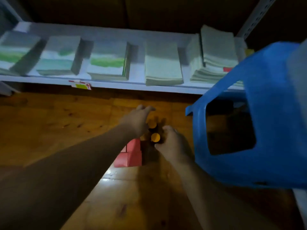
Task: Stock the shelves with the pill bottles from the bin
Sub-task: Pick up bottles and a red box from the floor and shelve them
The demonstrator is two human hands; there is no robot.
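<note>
Head view: two dark pill bottles with orange caps are seen standing on the wooden floor, just beside a cluster of red boxes. The left hand is held over the farther bottle, fingers spread and released, nothing gripped. The right hand is set against the nearer bottle, fingers curled (whether it is truly grasped cannot be told through the blur). A blue stool is seen at right. Stacked packets are laid along the white shelf behind.
</note>
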